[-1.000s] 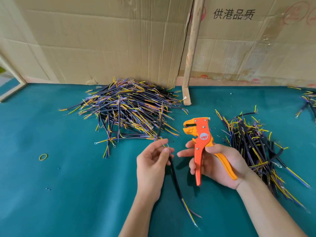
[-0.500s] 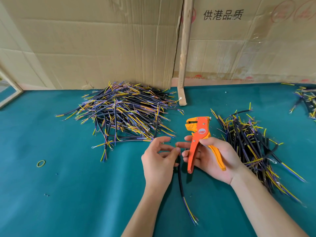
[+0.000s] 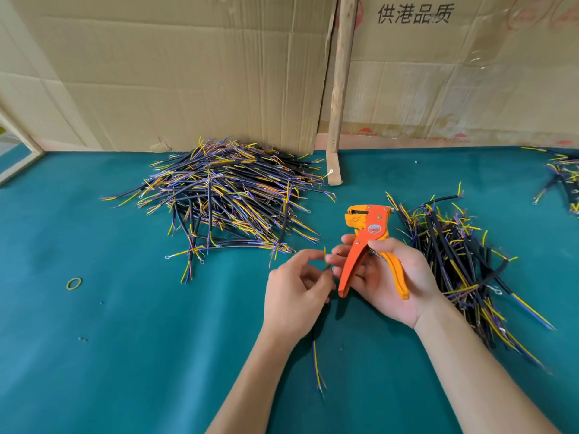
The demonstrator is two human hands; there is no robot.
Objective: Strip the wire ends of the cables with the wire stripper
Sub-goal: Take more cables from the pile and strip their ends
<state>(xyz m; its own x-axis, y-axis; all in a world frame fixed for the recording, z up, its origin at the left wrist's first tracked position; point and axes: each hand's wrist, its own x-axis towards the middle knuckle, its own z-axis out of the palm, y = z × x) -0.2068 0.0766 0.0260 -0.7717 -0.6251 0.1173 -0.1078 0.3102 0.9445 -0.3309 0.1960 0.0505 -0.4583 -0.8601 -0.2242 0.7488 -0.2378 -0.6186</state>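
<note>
My right hand (image 3: 388, 283) grips the orange wire stripper (image 3: 369, 242) by its handles, jaws pointing up and left. My left hand (image 3: 294, 296) holds a black cable (image 3: 317, 364) whose yellow and blue wire ends hang below the wrist. The cable's upper wire tips stick up between my left fingers and my right fingertips, which touch them. The cable's middle is hidden behind my left hand. A large pile of cables (image 3: 225, 198) lies at the back left, and a second pile of cables (image 3: 460, 264) lies to the right of my right hand.
The green table cover (image 3: 125, 339) spreads under everything. Cardboard sheets (image 3: 188, 73) and a wooden post (image 3: 340, 89) stand along the back. A yellow rubber band (image 3: 74, 283) lies at the left. More cables (image 3: 564, 177) lie at the far right edge.
My hands have come together. The cable has slid up, and its upper tips now sit between both hands' fingertips. The stripper has tilted a little toward the left.
</note>
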